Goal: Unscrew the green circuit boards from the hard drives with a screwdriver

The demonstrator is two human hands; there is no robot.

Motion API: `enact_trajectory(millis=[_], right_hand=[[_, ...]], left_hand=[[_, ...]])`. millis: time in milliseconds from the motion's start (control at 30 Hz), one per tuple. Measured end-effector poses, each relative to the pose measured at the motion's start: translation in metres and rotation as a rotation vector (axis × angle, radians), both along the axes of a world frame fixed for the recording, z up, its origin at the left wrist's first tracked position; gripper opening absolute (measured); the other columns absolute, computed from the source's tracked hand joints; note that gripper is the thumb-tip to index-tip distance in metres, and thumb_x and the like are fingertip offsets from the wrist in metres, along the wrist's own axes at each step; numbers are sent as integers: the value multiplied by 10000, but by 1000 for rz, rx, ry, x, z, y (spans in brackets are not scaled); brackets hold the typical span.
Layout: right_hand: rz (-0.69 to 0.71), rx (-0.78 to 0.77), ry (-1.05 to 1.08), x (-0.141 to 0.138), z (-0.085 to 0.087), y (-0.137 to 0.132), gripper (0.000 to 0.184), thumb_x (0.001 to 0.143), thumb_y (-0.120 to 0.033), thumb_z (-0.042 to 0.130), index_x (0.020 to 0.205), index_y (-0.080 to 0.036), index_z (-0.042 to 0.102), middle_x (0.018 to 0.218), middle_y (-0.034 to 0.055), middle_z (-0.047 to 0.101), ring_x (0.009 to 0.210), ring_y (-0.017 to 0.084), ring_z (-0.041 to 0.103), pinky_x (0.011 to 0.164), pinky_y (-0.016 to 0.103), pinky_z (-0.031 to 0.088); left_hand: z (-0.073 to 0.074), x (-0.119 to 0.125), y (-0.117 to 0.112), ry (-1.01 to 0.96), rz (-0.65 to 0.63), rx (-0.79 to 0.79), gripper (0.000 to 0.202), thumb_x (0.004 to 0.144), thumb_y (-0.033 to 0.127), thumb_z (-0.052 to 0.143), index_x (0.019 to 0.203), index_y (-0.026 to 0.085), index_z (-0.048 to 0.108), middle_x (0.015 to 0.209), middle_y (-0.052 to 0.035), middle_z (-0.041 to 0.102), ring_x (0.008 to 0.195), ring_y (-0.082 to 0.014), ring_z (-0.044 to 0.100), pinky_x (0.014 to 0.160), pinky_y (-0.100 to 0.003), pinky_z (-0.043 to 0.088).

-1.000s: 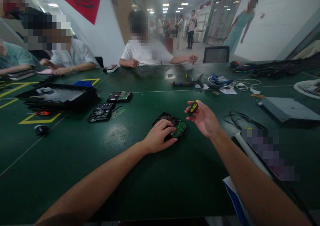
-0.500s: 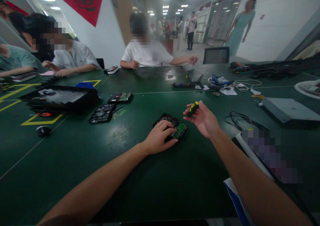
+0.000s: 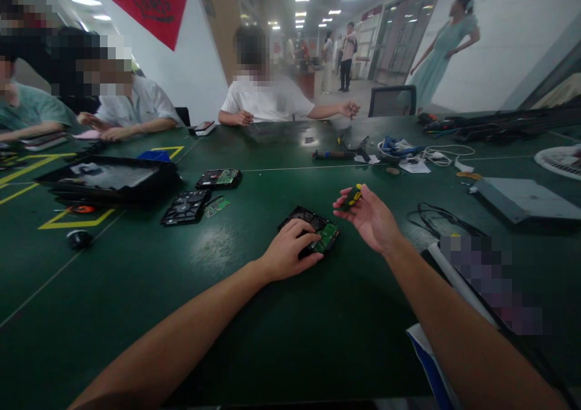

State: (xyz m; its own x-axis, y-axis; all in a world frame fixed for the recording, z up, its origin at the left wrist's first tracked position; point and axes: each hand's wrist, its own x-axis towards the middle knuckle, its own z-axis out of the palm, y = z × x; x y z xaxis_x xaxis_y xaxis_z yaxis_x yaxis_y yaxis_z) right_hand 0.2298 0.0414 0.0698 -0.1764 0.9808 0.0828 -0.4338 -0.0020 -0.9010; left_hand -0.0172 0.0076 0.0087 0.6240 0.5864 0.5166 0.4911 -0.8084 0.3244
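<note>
A hard drive [image 3: 327, 234] lies on the green table with its green circuit board facing up. My left hand [image 3: 293, 248] is laid over its left and near part, thumb along the near edge and fingers bent on top, holding it down. Just beyond its right side, my right hand [image 3: 370, 216] is raised with a black-and-yellow screwdriver [image 3: 351, 198] gripped by the handle between thumb and fingers. I cannot make out the screwdriver's shaft or tip. Part of the hard drive is hidden under my left fingers.
Two more hard drives [image 3: 186, 207] [image 3: 219, 178] and a loose circuit board [image 3: 216, 205] lie left. Farther left is a black tray [image 3: 158, 177]. A grey metal box [image 3: 529, 201] and cables [image 3: 447, 219] lie right. Across the table sits a person [image 3: 272, 98].
The screwdriver handle has turned slightly in my right fingers. My left hand and the hard drive stay put. In the background, a standing person in a green dress has shifted pose.
</note>
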Motion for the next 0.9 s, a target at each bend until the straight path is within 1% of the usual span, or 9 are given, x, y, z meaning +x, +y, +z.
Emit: enact_trajectory(millis=[67, 133, 333, 467, 533, 600, 733, 800, 900], right_hand=[[-1, -3, -3, 0, 0, 0, 499, 902, -734, 653, 984, -257, 774, 936, 63, 755, 955, 240, 722, 881, 407, 620], [3, -6, -9, 0, 0, 0, 501, 893, -743, 661, 974, -263, 777, 934, 64, 755, 952, 245, 721, 875, 411, 623], [20, 10, -10, 0, -1, 0, 432, 919, -657, 691, 992, -244, 795, 941, 58, 739, 927, 214, 702, 790, 347, 606], [-38, 65, -56, 1, -3, 0, 348, 922, -575, 725, 1080, -273, 793, 930, 41, 731, 902, 199, 678, 683, 299, 568], [-61, 85, -63, 2, -3, 1, 305, 917, -543, 739, 1046, -272, 798, 926, 37, 732, 883, 191, 671, 652, 286, 551], [-54, 87, -59, 3, -4, 1, 287, 922, -529, 738, 1017, -265, 798, 938, 41, 744, 891, 192, 682, 646, 283, 549], [-15, 74, -61, 3, -5, 1, 322, 929, -549, 725, 1029, -248, 783, 1021, 67, 776, 969, 226, 725, 556, 256, 508], [-11, 74, -58, 3, -5, 1, 346, 921, -567, 731, 1031, -242, 778, 1015, 71, 782, 967, 231, 733, 587, 270, 542], [-11, 65, -25, 1, -4, 1, 401, 925, -615, 704, 1019, -233, 782, 960, 69, 777, 923, 221, 730, 709, 319, 609]], left_hand=[[0, 0, 0, 4, 1, -5, 391, 974, 437, 708, 1309, 240, 675, 1249, -131, 642, 1207, -312, 600, 1038, -533, 528], [1, 0, 0, 6, 0, -3, 394, 977, 447, 704, 1312, 242, 673, 1247, -127, 641, 1206, -311, 600, 1036, -532, 530], [0, 0, 1, 6, -2, 5, 401, 983, 460, 700, 1305, 224, 669, 1244, -131, 640, 1203, -308, 599, 1037, -522, 529], [0, 0, 0, 3, 10, -12, 416, 975, 464, 707, 1313, 228, 651, 1258, -132, 638, 1218, -315, 596, 1038, -529, 533], [1, 0, 0, 6, 14, -13, 426, 974, 460, 707, 1320, 221, 640, 1265, -134, 635, 1226, -316, 593, 1043, -527, 532], [1, 0, -1, 10, 17, -14, 433, 971, 453, 712, 1324, 215, 632, 1264, -136, 635, 1227, -315, 591, 1050, -526, 531], [1, 0, -1, 14, 25, 0, 433, 962, 441, 723, 1315, 209, 632, 1262, -138, 634, 1225, -318, 588, 1056, -528, 525], [0, 0, -1, 12, 28, 8, 433, 959, 442, 724, 1308, 203, 634, 1262, -140, 632, 1231, -320, 584, 1055, -524, 525], [-1, 1, 0, 6, 34, 12, 428, 956, 450, 726, 1298, 208, 638, 1256, -138, 634, 1230, -320, 587, 1052, -524, 527]])
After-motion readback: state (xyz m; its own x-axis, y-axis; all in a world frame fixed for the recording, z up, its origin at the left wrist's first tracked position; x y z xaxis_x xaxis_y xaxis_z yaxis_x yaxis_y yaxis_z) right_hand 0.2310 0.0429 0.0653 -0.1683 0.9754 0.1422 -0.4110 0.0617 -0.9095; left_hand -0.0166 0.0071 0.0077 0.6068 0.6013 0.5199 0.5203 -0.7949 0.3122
